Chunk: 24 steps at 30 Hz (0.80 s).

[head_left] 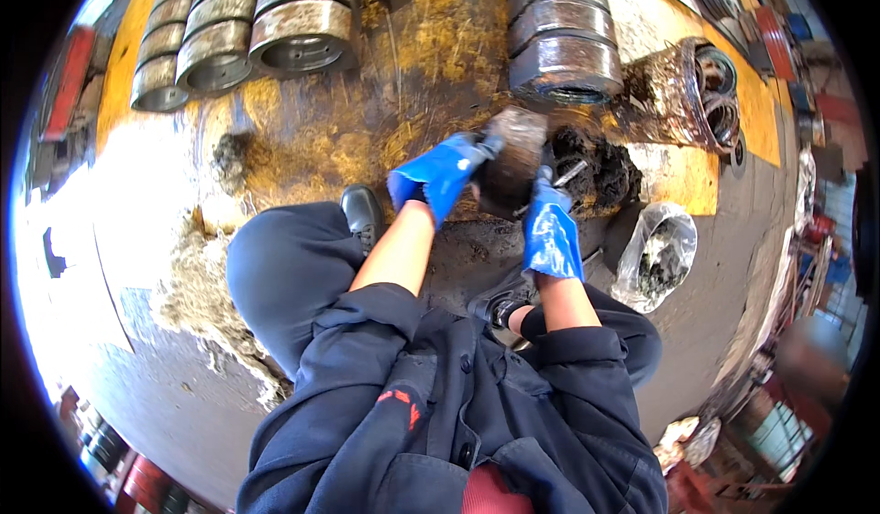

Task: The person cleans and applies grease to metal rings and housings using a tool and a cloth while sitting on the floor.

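Observation:
A greasy brown metal ring (520,150) is tilted up in front of me on the stained board. My left hand (449,173), in a blue rubber glove, is closed on its left upper rim. At its right side is my right hand (548,219), gloved alike, with closed fingers round a thin metal rod (573,173). The rod's upper end sticks out over a pile of black grease (605,170), and its tip near the ring is hard to make out. The ring's inner face is hidden from this side.
Rows of metal rings (302,28) lie at the far left, and another row (564,38) beyond my hands. A rusty drum (683,92) holding rings lies at right. A plastic-lined bucket (658,256) stands near my right knee. Pale fibre rags (206,299) lie at left.

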Motion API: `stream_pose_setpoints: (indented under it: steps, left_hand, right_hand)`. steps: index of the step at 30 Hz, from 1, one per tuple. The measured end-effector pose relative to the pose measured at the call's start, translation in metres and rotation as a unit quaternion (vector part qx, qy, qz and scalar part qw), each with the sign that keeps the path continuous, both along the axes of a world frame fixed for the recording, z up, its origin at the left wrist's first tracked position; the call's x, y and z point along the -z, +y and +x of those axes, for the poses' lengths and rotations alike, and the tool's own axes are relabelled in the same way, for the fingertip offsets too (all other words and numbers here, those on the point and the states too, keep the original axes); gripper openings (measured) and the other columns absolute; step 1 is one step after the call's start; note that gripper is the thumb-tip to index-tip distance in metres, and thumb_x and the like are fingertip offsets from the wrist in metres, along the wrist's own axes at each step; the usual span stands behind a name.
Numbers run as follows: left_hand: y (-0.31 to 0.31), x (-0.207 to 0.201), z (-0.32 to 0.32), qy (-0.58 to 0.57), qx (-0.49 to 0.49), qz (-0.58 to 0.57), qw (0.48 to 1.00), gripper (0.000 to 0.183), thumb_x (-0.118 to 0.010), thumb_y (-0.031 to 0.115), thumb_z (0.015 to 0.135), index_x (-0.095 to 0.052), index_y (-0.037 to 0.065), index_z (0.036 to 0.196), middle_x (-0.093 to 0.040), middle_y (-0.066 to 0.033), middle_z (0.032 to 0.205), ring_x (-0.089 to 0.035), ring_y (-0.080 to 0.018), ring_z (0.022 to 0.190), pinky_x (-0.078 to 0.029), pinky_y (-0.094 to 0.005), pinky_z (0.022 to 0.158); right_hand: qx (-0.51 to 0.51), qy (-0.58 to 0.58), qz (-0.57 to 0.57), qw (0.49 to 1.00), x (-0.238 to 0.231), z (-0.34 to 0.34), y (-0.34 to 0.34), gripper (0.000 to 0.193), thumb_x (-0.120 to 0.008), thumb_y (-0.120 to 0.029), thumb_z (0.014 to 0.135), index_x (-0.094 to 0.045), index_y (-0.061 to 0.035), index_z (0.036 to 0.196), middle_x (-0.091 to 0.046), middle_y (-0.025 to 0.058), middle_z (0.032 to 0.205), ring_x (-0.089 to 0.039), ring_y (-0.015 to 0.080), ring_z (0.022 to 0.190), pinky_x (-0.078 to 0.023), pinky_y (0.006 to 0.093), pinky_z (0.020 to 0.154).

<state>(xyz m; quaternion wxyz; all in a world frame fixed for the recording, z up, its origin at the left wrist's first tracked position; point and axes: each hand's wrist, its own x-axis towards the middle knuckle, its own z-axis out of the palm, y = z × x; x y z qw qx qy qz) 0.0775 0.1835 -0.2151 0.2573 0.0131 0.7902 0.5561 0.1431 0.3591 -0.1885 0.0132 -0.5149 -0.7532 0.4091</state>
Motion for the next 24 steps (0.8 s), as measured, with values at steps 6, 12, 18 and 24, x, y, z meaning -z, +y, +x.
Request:
stream_pose_setpoints:
  steps: [6,12,18,24]
  left_hand:
    - [-0.041,0.042,-0.010,-0.030,-0.101,-0.173,0.979,0.056,-0.055,0.049,0.093,-0.063,-0.002,0.115,-0.068,-0.0215,0.104,-0.066,-0.0292,0.092,-0.050,-0.0370,0.079]
    - [-0.036,0.019,-0.018,-0.033,-0.080,-0.217,0.972,0.057,-0.052,0.050,0.095,-0.063,-0.002,0.115,-0.067,-0.0211,0.106,-0.066,-0.0279,0.092,-0.049,-0.0366,0.079]
    - [-0.091,0.090,-0.014,0.168,0.027,-0.316,0.934,0.057,-0.044,0.048,0.098,-0.064,-0.003,0.114,-0.068,-0.0221,0.107,-0.065,-0.0319,0.097,-0.049,-0.0410,0.083]
    - [-0.034,0.012,-0.029,0.098,-0.080,-0.255,0.959,0.053,-0.055,0.044,0.091,-0.068,-0.007,0.095,-0.068,-0.0265,0.093,-0.066,-0.0372,0.092,-0.048,-0.0432,0.083]
  right_hand:
    - [0.071,0.143,-0.102,0.982,0.074,0.038,0.029,0.016,-0.067,-0.006,0.085,-0.062,-0.0047,0.101,-0.065,0.0040,0.085,-0.059,0.0134,0.071,-0.048,0.0288,0.064]
    - [-0.094,0.098,-0.046,0.990,0.143,0.109,0.000,0.044,-0.063,-0.039,0.088,-0.060,-0.0033,0.114,-0.068,0.0153,0.088,-0.067,0.0241,0.079,-0.052,0.0370,0.074]
    - [-0.173,-0.021,-0.020,0.984,0.099,0.070,-0.019,0.044,-0.062,-0.034,0.087,-0.057,-0.0102,0.124,-0.068,0.0163,0.091,-0.068,0.0281,0.083,-0.052,0.0391,0.077]
    - [-0.104,0.159,-0.010,0.982,0.087,0.055,0.010,0.037,-0.057,-0.031,0.088,-0.061,-0.0096,0.118,-0.068,0.0134,0.085,-0.066,0.0251,0.077,-0.051,0.0366,0.072]
